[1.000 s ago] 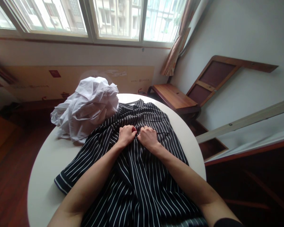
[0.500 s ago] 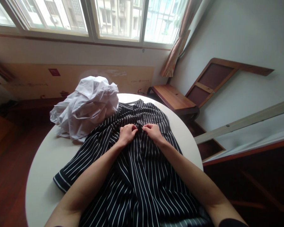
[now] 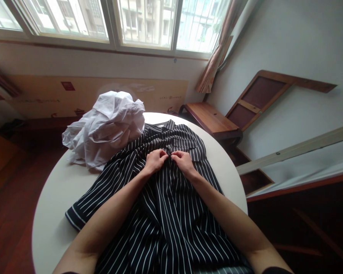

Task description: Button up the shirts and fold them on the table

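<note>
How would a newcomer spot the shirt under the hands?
Find the round white table near the window. Across it lies the shirt, collar toward the window. Its dark cloth carries white stripes, unlike the plain, crumpled white bundle beside it.

Glaring window, dim floor, wide-angle distortion

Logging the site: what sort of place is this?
Probably a room in a home: a curtain beside a barred window, and a striped shirt on a round white table.
</note>
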`<state>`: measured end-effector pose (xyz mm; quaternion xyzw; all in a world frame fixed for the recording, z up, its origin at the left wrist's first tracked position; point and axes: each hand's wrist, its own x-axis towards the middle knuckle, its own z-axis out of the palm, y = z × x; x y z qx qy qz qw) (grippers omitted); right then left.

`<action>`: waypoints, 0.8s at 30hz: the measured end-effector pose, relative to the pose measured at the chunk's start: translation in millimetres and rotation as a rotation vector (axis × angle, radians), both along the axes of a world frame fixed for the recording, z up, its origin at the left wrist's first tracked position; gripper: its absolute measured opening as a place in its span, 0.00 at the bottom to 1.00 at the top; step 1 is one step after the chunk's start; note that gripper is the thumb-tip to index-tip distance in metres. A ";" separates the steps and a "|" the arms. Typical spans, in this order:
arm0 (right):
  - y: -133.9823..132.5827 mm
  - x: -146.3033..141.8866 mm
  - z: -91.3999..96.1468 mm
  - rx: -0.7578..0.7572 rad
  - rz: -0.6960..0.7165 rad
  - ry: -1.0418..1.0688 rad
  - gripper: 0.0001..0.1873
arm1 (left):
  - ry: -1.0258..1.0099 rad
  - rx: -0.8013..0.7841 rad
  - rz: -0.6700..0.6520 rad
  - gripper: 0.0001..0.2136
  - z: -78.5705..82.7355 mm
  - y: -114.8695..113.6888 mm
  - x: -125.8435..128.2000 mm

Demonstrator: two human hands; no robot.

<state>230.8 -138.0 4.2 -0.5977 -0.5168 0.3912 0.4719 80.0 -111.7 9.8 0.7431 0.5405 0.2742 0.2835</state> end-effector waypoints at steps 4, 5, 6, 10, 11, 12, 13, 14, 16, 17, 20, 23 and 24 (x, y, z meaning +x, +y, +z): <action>-0.8 -0.3 -1.3 0.026 0.008 -0.082 0.10 | -0.009 -0.012 -0.002 0.08 -1.3 0.7 -0.5; -1.2 -0.4 -0.8 0.029 0.011 -0.092 0.10 | -0.010 -0.013 0.000 0.08 -2.0 1.0 -0.6; -1.7 -0.6 -0.2 0.032 0.014 -0.097 0.10 | -0.010 -0.013 0.002 0.08 -2.8 1.3 -0.6; -4.0 -1.3 1.7 0.051 0.023 -0.117 0.10 | 0.005 -0.021 0.009 0.09 -3.8 2.0 -0.3; -4.4 -1.4 1.7 0.060 0.024 -0.125 0.09 | 0.012 -0.025 0.010 0.09 -3.4 1.9 -0.2; -4.8 -1.4 1.4 0.071 0.027 -0.132 0.09 | 0.018 -0.029 0.012 0.10 -2.8 1.7 -0.1; -5.0 -1.3 0.9 0.084 0.029 -0.136 0.09 | 0.020 -0.033 0.017 0.10 -2.2 1.5 0.0; -5.0 -1.1 0.3 0.095 0.031 -0.136 0.09 | 0.017 -0.039 0.022 0.10 -1.5 1.3 0.0; -4.3 -0.9 -0.9 0.099 0.026 -0.108 0.09 | 0.000 -0.053 0.028 0.10 -0.4 1.1 -0.1; -3.7 -0.8 -1.3 0.083 0.018 -0.077 0.09 | -0.014 -0.061 0.028 0.10 0.0 1.1 -0.2; -1.7 -0.8 -1.1 -0.015 0.009 0.073 0.08 | -0.055 -0.083 0.012 0.09 0.6 1.7 -1.0; -1.4 -0.5 1.7 -0.108 0.025 0.213 0.08 | -0.102 -0.101 -0.013 0.09 0.7 2.8 -2.2; -1.7 -0.2 2.8 -0.117 0.025 0.219 0.09 | -0.121 -0.107 -0.019 0.09 0.6 3.2 -2.6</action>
